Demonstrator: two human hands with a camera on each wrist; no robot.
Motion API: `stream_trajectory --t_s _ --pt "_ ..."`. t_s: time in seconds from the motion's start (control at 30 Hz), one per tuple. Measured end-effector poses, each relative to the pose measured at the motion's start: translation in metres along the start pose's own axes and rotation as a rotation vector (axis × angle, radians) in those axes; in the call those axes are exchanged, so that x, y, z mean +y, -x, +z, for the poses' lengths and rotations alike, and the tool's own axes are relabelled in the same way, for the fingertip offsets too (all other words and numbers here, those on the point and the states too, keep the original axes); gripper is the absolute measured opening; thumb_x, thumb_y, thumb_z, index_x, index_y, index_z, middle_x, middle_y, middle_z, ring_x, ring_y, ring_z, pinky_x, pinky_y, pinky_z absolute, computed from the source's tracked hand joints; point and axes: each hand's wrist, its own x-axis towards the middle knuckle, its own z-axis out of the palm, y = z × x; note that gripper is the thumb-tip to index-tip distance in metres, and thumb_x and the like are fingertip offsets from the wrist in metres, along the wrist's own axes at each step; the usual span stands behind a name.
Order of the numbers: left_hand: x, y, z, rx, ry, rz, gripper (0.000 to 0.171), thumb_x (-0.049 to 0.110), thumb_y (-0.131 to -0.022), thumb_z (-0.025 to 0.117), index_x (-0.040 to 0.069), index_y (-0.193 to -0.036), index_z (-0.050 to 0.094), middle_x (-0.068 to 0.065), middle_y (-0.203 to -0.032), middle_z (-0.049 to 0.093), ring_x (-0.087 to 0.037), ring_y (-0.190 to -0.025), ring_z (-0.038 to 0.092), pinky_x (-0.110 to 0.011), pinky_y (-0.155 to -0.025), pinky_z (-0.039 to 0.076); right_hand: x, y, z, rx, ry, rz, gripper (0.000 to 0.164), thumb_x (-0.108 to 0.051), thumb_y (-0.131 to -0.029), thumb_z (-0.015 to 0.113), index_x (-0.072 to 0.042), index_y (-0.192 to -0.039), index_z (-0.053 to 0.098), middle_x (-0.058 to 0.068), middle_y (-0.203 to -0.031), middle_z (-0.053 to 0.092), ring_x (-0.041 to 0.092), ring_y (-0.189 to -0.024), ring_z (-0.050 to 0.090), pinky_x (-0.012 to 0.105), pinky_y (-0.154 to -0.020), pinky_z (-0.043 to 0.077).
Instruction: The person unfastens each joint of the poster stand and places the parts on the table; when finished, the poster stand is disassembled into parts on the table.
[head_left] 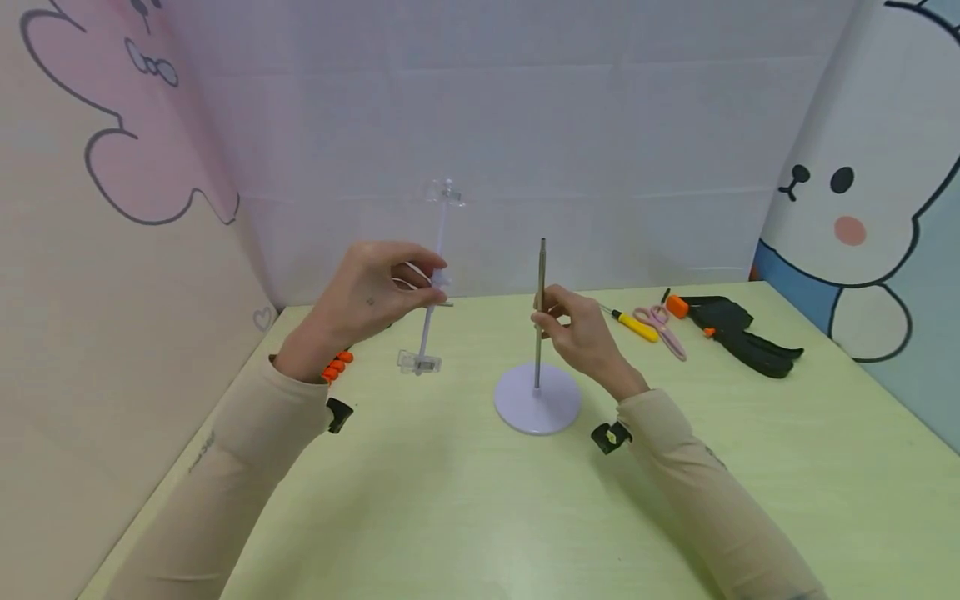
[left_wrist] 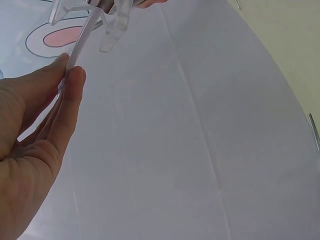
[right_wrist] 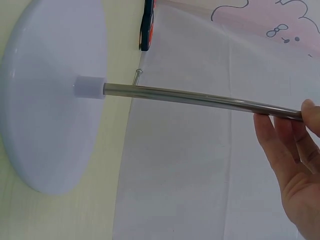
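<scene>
My left hand (head_left: 378, 287) pinches a thin whitish plastic bar (head_left: 425, 333) near its middle, between thumb and fingertips, in the air over the table. The bar is tilted, and a clear plastic clip (head_left: 420, 362) sits at its lower end with a similar one at the top. To the right, my right hand (head_left: 581, 333) grips the upper part of a metal rod (head_left: 537, 358) between thumb and fingers. This rod stands upright in the socket of a round white base (head_left: 525, 414), which rests on the table. The bar and the rod are apart.
On the right of the table lie a yellow-handled tool (head_left: 636, 327), pink scissors (head_left: 660, 325) and a black tool (head_left: 731, 329) with orange parts. Orange pieces (head_left: 339, 367) lie partly hidden behind my left wrist. A small metal pin (right_wrist: 137, 77) lies behind the rod.
</scene>
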Motion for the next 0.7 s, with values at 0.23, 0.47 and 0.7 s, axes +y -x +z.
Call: stream_trajectory --t_s 0.23,0.47,0.7 --pt "-0.003 0.009 0.008 0.067 0.117 0.021 0.023 -0.004 -0.073 0.078 0.000 -0.095 0.071 -0.009 -0.089 0.068 -0.015 -0.071 0.068 -0.028 -0.067 0.056 -0.002 0.000 0.000 -0.002 0.014 0.008 0.007 0.002 -0.089 0.062 0.001 -0.094 0.058 0.013 -0.083 0.062 0.024 -0.072 0.064 0.030 -0.062 0.056" --pt "-0.011 0.022 0.018 0.102 0.140 -0.015 0.024 -0.004 -0.073 0.079 -0.001 -0.095 0.071 -0.009 -0.089 0.068 -0.016 -0.072 0.068 -0.029 -0.065 0.056 -0.001 0.001 -0.001 0.004 0.018 0.017 0.007 0.003 -0.089 0.062 0.004 -0.095 0.058 0.013 -0.084 0.062 0.026 -0.072 0.064 0.032 -0.061 0.056" --pt "-0.021 0.034 0.023 0.089 0.162 -0.123 0.025 0.000 -0.075 0.078 0.000 -0.099 0.070 -0.008 -0.094 0.068 -0.017 -0.076 0.069 -0.030 -0.067 0.056 0.000 0.000 0.002 0.007 0.006 -0.003 0.007 0.001 -0.089 0.063 0.001 -0.094 0.058 0.013 -0.083 0.062 0.024 -0.071 0.064 0.029 -0.061 0.056"
